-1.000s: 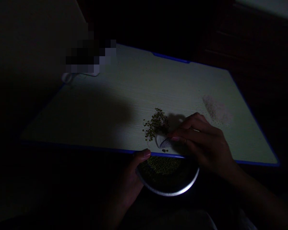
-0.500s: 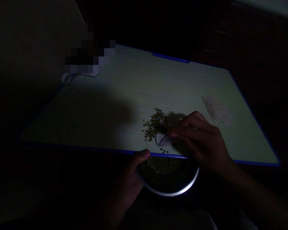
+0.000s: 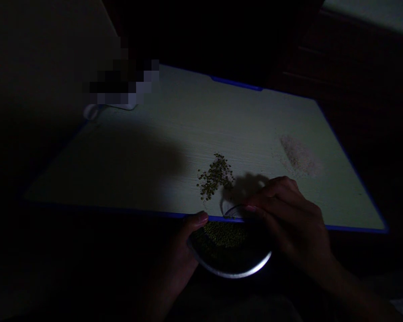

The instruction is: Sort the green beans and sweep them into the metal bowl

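Small green beans, which look like mung beans [image 3: 216, 175], lie in a loose pile on a pale board [image 3: 195, 120] with a blue rim. My right hand [image 3: 289, 214] pinches a thin clear piece with a curved edge [image 3: 234, 211] at the board's near edge, just right of the pile. Below that edge a round metal-rimmed bowl [image 3: 251, 271] holds many more green beans [image 3: 225, 235]. My left hand [image 3: 188, 241] grips the bowl's left side, its thumb lying on the blue rim; its other fingers are hidden.
A heap of pale, fine grains [image 3: 300, 156] lies on the board's right part. At the far left corner sits a white object [image 3: 121, 100], partly blurred out, with a small ring-shaped thing [image 3: 91, 112] beside it. The surroundings are very dark.
My right hand has drawn the clear piece toward me, down to the board's near edge. The few stray beans there are no longer seen apart. My left hand and the bowl stay nearly in place.
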A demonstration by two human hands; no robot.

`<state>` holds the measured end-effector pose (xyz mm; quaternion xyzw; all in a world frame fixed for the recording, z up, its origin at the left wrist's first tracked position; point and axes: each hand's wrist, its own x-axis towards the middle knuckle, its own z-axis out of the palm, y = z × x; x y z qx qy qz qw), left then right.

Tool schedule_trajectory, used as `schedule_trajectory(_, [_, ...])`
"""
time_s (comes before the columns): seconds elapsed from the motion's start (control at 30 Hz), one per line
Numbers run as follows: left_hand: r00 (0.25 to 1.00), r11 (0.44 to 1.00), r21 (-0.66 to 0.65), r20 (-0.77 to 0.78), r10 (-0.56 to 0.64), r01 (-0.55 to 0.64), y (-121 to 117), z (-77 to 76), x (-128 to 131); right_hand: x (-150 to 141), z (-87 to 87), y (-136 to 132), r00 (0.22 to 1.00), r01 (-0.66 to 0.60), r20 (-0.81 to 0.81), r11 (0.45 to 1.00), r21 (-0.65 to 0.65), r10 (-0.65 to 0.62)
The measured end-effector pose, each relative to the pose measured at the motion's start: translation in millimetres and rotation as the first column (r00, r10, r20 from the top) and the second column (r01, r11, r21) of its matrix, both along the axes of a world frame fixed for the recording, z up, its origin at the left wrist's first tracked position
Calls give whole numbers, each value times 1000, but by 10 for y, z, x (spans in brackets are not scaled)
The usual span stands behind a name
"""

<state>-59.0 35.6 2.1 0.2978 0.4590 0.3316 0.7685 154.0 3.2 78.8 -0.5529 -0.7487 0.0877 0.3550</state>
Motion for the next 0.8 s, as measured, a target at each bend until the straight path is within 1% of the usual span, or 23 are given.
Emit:
schedule_trajectory(0.1, [1000, 1000, -2, -4, -24, 24, -13, -11, -43, 9, 8, -85, 1000, -10, 17, 999, 45, 10])
schedule_trajectory(0.23, [1000, 1000, 1, 4, -18, 18, -4, 38, -41, 69, 3, -177, 997, -15, 81, 995, 98, 7])
schedule_trajectory(0.33, [998, 994, -109, 53, 17, -11, 17, 80, 6, 100, -13, -223, 995, 35, 87, 991, 127, -46])
schedule_trajectory(0.43, [988, 962, -272, 139, 73, -33, 33, 112, 49, 71, -27, -192, 994, 57, 88, 990, 130, -69])
schedule_trajectory(0.53, [969, 919, -391, 206, 138, -48, 36, 148, 62, -1, -38, -79, 995, -11, 98, 992, 130, -2])
schedule_trajectory(0.6, [964, 910, -411, 213, 158, -58, 35, 168, 59, -44, -39, -4, 995, -49, 93, 988, 147, 35])
schedule_trajectory(0.67, [964, 908, -415, 217, 151, -49, 37, 171, 53, -68, -33, 38, 994, -77, 85, 984, 159, 64])
schedule_trajectory(0.8, [951, 897, -441, 266, 158, -26, 45, 112, 52, -64, -10, -5, 989, -124, 103, 979, 163, 108])
